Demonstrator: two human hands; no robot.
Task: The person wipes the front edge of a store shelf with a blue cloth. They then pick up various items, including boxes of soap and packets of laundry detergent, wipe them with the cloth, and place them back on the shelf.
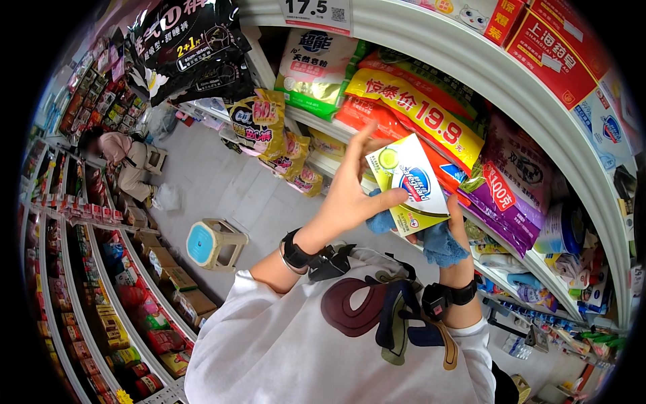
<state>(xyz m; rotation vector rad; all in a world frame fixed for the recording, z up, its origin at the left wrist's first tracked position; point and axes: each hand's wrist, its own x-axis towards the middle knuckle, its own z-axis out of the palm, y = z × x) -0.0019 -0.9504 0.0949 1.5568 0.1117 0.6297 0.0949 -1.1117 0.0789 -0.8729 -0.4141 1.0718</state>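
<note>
A white and yellow-green Safeguard soap box [415, 184] is tilted between my two hands in front of the shelves. My left hand [356, 184] grips its left side, with the thumb lying across the printed front. From the right and below, my right hand [456, 224] supports the box, its fingers partly hidden behind it. A blue cloth [443, 246] is bunched in that right hand, and part of it shows beyond the box's lower left edge. Directly behind the box lie an orange laundry powder bag [371, 118] and a yellow price banner [419, 111].
Red soap boxes [555, 55] line the upper shelf [454, 45]. Black packs [192, 50] and yellow packs [257, 121] hang at the shelf's end. A plastic stool [217, 245] stands on the aisle floor. Farther off, a person [123, 156] sits by the opposite shelves [108, 283].
</note>
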